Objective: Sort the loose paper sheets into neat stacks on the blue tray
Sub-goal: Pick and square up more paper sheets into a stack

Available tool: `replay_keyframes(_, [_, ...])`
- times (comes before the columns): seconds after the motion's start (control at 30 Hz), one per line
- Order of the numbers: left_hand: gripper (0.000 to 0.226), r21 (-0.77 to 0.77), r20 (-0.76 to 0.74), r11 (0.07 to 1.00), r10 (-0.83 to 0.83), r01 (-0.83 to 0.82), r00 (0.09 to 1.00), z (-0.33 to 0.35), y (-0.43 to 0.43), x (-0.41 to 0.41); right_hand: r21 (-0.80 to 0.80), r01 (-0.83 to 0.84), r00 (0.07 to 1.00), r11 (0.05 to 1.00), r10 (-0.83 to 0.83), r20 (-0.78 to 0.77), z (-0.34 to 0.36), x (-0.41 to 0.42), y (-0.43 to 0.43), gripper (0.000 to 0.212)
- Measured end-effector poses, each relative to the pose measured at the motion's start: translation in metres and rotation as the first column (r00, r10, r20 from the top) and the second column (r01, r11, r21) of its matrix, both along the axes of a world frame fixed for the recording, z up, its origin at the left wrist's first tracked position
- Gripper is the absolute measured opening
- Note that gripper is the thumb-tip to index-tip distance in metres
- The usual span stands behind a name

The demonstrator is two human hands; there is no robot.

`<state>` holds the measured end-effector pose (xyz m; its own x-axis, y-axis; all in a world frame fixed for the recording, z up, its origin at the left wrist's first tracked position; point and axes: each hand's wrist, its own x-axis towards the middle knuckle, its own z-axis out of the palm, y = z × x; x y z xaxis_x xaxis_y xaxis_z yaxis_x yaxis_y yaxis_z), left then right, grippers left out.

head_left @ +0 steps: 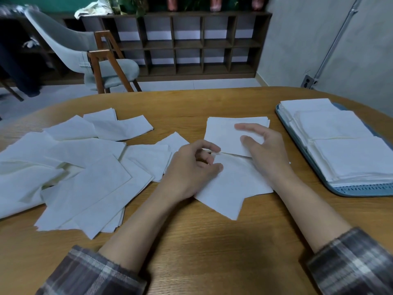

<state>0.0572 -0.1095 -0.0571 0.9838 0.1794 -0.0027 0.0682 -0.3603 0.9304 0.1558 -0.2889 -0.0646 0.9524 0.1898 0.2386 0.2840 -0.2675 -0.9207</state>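
A loose heap of white paper sheets [70,167] covers the left half of the wooden table. A small squared stack of sheets [223,135] lies at the table's middle, with a skewed sheet [229,188] in front of it. My left hand [191,169] rests on that skewed sheet with fingers loosely curled, fingertips by the stack's near edge. My right hand [263,150] hovers over the stack's right side, fingers relaxed and spread; whether it touches the paper is unclear. The blue tray [340,189] at the right holds neat stacks of sheets [344,145].
The oval wooden table [202,241] has bare wood in front of my arms. Beyond its far edge stand a grey chair [89,58] with wooden legs and a dark cubby shelf [191,43]. The tray reaches the right image border.
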Motion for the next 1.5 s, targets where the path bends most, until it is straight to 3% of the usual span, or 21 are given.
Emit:
replay_keyframes(0.13, [0.026, -0.021, 0.079, 1.000, 0.003, -0.001, 0.997, 0.012, 0.011, -0.002, 0.013, -0.012, 1.000, 1.000, 0.012, -0.014, 0.003, -0.002, -0.002, 0.033])
replay_keyframes(0.27, [0.028, -0.124, 0.141, 0.985, -0.100, 0.118, 0.985, 0.025, 0.020, -0.007, 0.103, -0.050, 0.996, 0.993, 0.057, -0.071, 0.013, -0.007, 0.001, 0.017])
replay_keyframes(0.37, [0.026, -0.196, 0.185, 0.967, -0.129, 0.165, 0.974, 0.029, 0.024, -0.009, 0.130, -0.099, 0.978, 0.987, 0.120, -0.168, 0.019, -0.011, 0.001, 0.037])
replay_keyframes(0.47, [0.024, -0.022, 0.273, 0.999, -0.041, 0.049, 0.961, 0.024, 0.026, -0.005, 0.178, -0.207, 0.940, 0.962, 0.246, -0.236, 0.019, -0.015, 0.002, 0.054])
replay_keyframes(0.53, [0.026, 0.045, 0.307, 0.999, 0.015, -0.030, 0.951, 0.020, 0.026, -0.001, 0.199, -0.283, 0.925, 0.938, 0.322, -0.203, 0.020, -0.019, 0.005, 0.040])
replay_keyframes(0.6, [0.027, 0.007, 0.311, 0.998, 0.060, -0.066, 0.949, 0.019, 0.028, 0.000, 0.127, -0.355, 0.922, 0.926, 0.369, -0.119, 0.019, -0.022, 0.006, 0.017])
replay_keyframes(0.83, [0.028, -0.045, 0.296, 0.996, 0.090, -0.080, 0.951, 0.020, 0.029, 0.001, 0.064, -0.450, 0.891, 0.891, 0.453, -0.026, 0.016, -0.024, 0.008, 0.061])
replay_keyframes(0.97, [0.027, -0.028, 0.308, 0.997, 0.083, -0.078, 0.948, 0.018, 0.028, 0.003, 0.030, -0.467, 0.884, 0.884, 0.468, -0.009, 0.014, -0.023, 0.008, 0.069])
replay_keyframes(1.13, [0.021, 0.052, 0.338, 0.991, 0.102, -0.127, 0.936, 0.013, 0.025, 0.004, -0.001, -0.439, 0.896, 0.898, 0.439, 0.064, 0.014, -0.024, 0.008, 0.063])
replay_keyframes(1.23, [0.022, 0.144, 0.326, 0.973, 0.123, -0.178, 0.937, 0.011, 0.024, 0.003, 0.074, -0.408, 0.912, 0.910, 0.403, 0.076, 0.018, -0.021, 0.004, 0.058])
replay_keyframes(1.4, [0.018, -0.029, 0.256, 0.995, 0.099, -0.095, 0.962, 0.014, 0.022, 0.002, 0.182, -0.328, 0.945, 0.927, 0.323, 0.057, 0.025, -0.020, -0.002, 0.048])
replay_keyframes(1.5, [0.018, -0.005, 0.309, 0.986, 0.160, -0.166, 0.938, 0.010, 0.020, 0.004, 0.113, -0.342, 0.939, 0.933, 0.337, 0.062, 0.026, -0.017, -0.005, 0.033])
